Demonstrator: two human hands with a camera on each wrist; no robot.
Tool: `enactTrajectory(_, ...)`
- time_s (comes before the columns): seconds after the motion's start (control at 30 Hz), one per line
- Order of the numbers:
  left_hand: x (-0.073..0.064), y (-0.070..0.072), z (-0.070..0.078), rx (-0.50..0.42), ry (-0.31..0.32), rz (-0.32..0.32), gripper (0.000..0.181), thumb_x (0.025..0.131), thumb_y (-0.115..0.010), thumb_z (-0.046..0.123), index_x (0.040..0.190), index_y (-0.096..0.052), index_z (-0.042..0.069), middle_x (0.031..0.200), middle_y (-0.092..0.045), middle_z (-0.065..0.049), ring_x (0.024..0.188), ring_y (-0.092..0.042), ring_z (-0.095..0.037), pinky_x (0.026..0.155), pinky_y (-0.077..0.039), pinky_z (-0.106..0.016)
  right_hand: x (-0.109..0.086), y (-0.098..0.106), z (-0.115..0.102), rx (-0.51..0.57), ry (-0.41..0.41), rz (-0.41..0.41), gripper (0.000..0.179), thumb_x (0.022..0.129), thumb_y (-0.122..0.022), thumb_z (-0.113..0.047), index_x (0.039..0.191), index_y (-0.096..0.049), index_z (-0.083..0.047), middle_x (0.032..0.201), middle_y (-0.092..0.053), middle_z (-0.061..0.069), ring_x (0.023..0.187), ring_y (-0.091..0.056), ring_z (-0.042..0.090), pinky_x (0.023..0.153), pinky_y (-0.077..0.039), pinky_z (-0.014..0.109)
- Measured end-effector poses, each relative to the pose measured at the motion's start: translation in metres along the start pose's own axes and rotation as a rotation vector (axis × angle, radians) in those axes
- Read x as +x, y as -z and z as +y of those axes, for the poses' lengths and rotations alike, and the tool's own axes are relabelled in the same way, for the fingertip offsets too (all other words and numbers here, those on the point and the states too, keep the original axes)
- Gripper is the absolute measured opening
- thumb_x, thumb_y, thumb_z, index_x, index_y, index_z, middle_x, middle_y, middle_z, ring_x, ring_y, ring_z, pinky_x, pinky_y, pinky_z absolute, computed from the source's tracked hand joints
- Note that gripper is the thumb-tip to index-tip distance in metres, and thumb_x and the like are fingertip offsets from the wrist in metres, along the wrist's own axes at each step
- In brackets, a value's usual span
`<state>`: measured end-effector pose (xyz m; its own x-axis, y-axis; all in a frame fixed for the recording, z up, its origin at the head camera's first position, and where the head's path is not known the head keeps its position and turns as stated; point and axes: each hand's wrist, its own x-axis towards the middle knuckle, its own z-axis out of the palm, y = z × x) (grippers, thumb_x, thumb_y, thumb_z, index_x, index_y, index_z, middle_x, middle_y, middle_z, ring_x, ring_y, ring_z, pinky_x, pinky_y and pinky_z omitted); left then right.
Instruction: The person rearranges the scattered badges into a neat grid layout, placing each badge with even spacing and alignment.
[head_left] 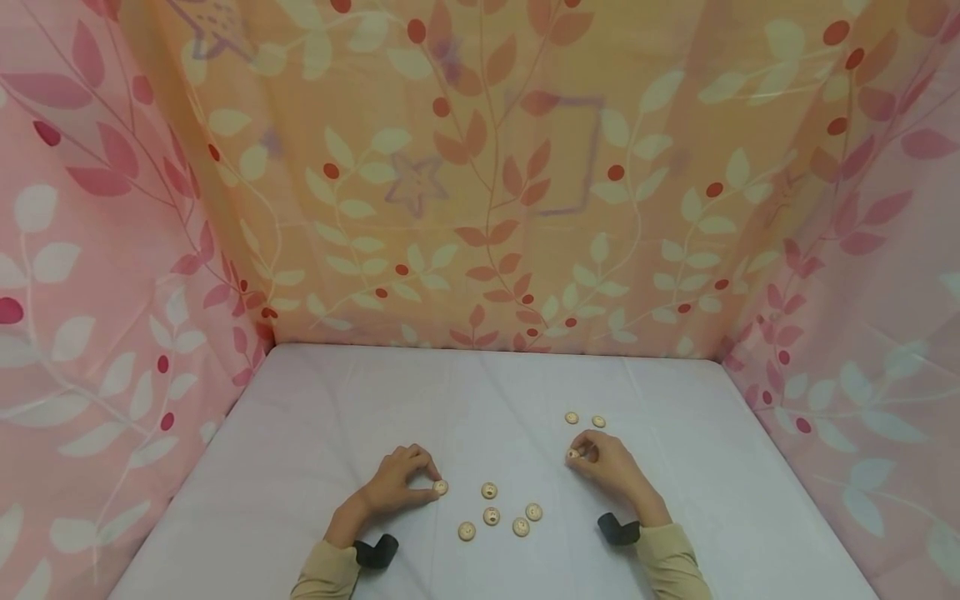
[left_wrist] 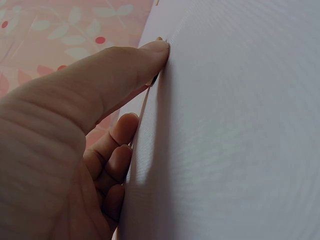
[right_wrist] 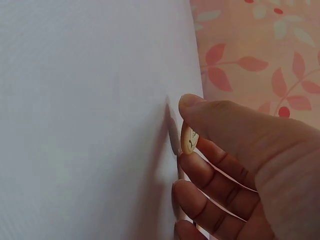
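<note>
Left of the middle of the white table, my left hand (head_left: 396, 483) pinches a small round tan disc (head_left: 441, 487) between thumb and index finger, right at the tabletop. The left wrist view shows the thumb (left_wrist: 125, 65) covering most of that disc, the other fingers curled below. Farther right, my right hand (head_left: 611, 463) holds another tan disc (right_wrist: 189, 138) on edge between thumb and fingertips, close over the cloth. Dark marks show on its face. Several matching discs (head_left: 491, 517) lie flat between the hands, and two more discs (head_left: 572, 418) lie just beyond the right hand.
A white cloth covers the table (head_left: 375, 392). Patterned curtains (head_left: 480, 250) stand along its back and both sides. Each wrist wears a black strap-like device (head_left: 618, 529) below a tan sleeve (head_left: 672, 562).
</note>
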<state>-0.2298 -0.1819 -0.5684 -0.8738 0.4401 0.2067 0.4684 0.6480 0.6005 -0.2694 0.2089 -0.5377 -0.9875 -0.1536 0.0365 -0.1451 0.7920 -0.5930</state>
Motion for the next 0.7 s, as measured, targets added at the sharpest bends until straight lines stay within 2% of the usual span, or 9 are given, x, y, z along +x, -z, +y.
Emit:
enactTrajectory(0.33, 0.0, 0.003, 0.001, -0.003, -0.005, -0.003, 0.017, 0.076, -0.073, 0.036, 0.086, -0.062, 0.029, 0.099, -0.053, 0.014, 0.093, -0.043, -0.012, 0.077, -0.028, -0.036, 0.004, 0.008, 0.014, 0.018, 0.032, 0.046, 0.021, 0.077, -0.076, -0.024, 0.091, -0.064, -0.014, 0.079, -0.059, -0.007, 0.068, -0.048, 0.01, 0.06, -0.039, 0.026)
enactTrajectory(0.7, -0.002, 0.001, 0.001, 0.006, 0.002, 0.001, 0.017, 0.077, -0.072, 0.038, 0.086, -0.061, 0.03, 0.099, -0.053, 0.015, 0.093, -0.043, -0.01, 0.078, -0.029, -0.036, 0.011, 0.019, 0.026, 0.006, -0.004, 0.038, 0.023, 0.079, -0.074, -0.026, 0.095, -0.065, -0.012, 0.084, -0.06, -0.002, 0.071, -0.049, 0.013, 0.063, -0.039, 0.029)
